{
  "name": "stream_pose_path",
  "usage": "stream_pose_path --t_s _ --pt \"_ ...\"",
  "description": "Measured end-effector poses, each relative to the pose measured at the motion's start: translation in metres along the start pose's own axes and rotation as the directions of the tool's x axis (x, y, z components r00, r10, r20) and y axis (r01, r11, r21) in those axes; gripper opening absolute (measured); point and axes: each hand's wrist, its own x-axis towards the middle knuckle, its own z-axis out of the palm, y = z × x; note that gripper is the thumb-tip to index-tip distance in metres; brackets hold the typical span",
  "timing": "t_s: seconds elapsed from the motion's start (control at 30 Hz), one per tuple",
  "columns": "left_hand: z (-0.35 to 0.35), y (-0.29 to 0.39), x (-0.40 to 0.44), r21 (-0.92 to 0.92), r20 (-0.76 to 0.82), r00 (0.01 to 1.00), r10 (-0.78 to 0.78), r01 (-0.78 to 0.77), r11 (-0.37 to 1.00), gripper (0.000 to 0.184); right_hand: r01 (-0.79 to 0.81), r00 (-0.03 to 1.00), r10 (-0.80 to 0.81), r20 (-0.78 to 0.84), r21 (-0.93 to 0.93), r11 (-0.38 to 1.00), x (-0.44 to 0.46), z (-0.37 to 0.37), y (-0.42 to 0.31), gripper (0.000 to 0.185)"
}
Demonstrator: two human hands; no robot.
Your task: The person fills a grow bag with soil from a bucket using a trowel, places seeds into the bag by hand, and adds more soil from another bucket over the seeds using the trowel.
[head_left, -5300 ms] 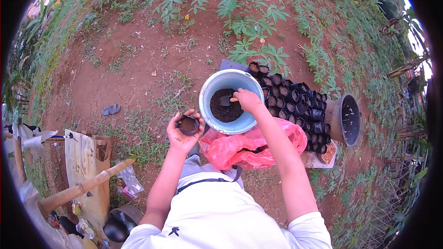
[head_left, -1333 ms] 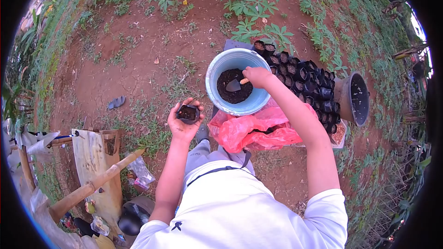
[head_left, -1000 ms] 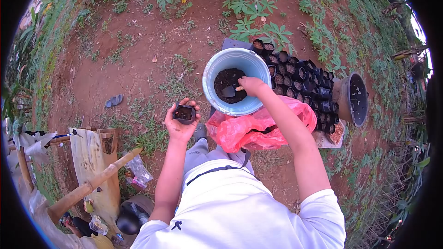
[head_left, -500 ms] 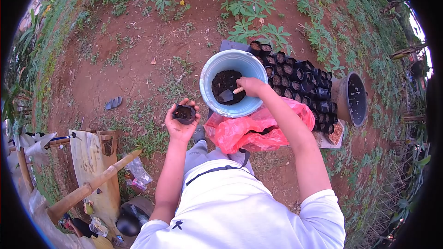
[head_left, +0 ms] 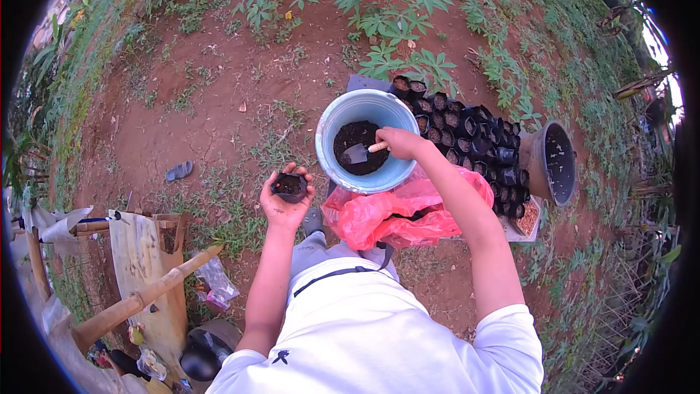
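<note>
My left hand point(head_left: 283, 208) is closed around a small black plastic planting bag point(head_left: 290, 188) with dark soil inside, its mouth facing up. It is held left of and below a light blue bucket point(head_left: 329, 113). My right hand point(head_left: 399, 143) grips the wooden handle of a small trowel point(head_left: 356, 153) inside the bucket. The trowel's metal blade rests at the dark soil point(head_left: 359, 133) in the bucket's bottom. A crumpled red plastic bag point(head_left: 408, 213) lies just below the bucket, partly under my right forearm.
Several rows of soil-filled black planting bags point(head_left: 467, 128) stand right of the bucket. Beyond them a large dark tub point(head_left: 559, 164) leans on its side, near a container of brown grains point(head_left: 529, 217). A slipper point(head_left: 179, 171), a bamboo pole point(head_left: 149, 293) and leafy plants point(head_left: 394, 14) are around.
The bucket and planting bags sit slightly lower in view. My right hand has drawn slightly upward relative to the bucket, showing more of the trowel handle. My left hand still holds its bag.
</note>
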Motion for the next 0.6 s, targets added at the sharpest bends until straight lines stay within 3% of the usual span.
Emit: stream_pose_path --t_s 0.6 --pt "0.0 0.001 0.008 -0.031 0.05 0.998 -0.043 0.044 0.999 0.043 0.028 0.993 -0.009 -0.12 0.163 0.986 -0.06 -0.055 -0.014 0.034"
